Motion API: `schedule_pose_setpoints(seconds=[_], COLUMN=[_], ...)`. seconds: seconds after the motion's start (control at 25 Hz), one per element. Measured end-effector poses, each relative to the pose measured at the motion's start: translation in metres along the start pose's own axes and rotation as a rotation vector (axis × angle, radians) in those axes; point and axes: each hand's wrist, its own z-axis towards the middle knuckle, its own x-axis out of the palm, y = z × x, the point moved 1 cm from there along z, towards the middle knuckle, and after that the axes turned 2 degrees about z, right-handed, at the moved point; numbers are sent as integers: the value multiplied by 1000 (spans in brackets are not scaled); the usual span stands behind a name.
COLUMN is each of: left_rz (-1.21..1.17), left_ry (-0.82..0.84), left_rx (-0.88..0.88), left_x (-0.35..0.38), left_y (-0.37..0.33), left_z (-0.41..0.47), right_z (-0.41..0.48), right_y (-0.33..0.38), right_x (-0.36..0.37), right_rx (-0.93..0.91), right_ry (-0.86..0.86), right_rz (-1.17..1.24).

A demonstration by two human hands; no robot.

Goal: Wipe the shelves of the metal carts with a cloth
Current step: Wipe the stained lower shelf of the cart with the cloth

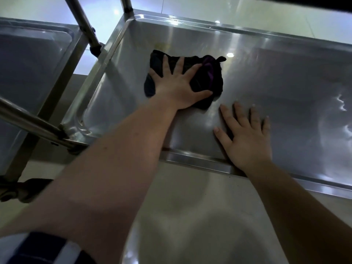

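**Now wiping steel, both palms down**

Down on a metal cart's shelf point(285, 88), pressing the left hand point(177, 86) flat on a dark cloth point(215, 82) with a purple streak. Fingers straight and spread wide over the fabric, thumb out toward 3 o'clock, gripping nothing. Cloth bunched under the palm at about 12 o'clock of the view, toward the shelf's far-left corner but clear of its raised edges.

At 4 o'clock from the cloth, near it but apart, resting the right hand point(245, 138) palm-down on bare metal. Fingers fanned and straight, wrist crossing the near rim point(190, 158).

Over at 9 o'clock, just beside, a second shelf point(32, 60) of another cart, with slanting steel tubes point(83, 25) between the two. At 8 o'clock, a caster point(9, 193) on glossy pale floor point(200, 216). At 7 o'clock, a striped sleeve point(42, 248).
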Motion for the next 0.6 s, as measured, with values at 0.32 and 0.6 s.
schedule_pose_setpoints(seconds=[0.32, 0.6], left_rz=[-12, -21], left_ry=[-55, -36], left_rx=[-391, -147], left_x=[-12, 15], left_y=[115, -39], left_z=[-33, -71], right_z=[4, -3], right_y=[3, -14], right_x=[0, -13], right_rx=[7, 37], right_ry=[4, -165], right_rz=[-8, 814])
